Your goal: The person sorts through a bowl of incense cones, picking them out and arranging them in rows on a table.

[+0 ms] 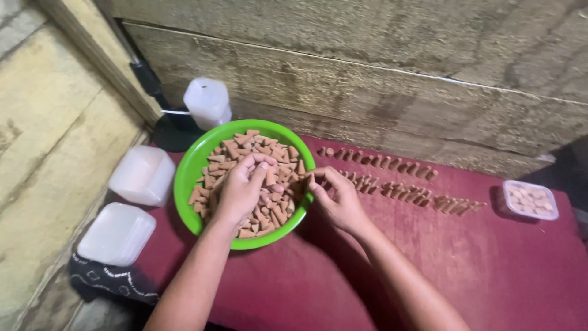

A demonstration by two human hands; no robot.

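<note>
Both forearms reached in: left hand pinched light, brittle cones mid-body over green bowl; right hand curled, apparently empty.

Both hands pick brown cones from a green bowl on red cloth.

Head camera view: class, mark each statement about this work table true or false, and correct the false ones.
1. The left hand is inside the green bowl among brown cones. True.
2. The right hand rests on the small lidded box of cones. False: that box sits apart at the far right; the hand is at the bowl's rim.
3. Cones lie in rows on the red cloth. True.
4. The bowl is empty. False: it is filled with cones.
5. White plastic containers stand left of the bowl. True.
</note>
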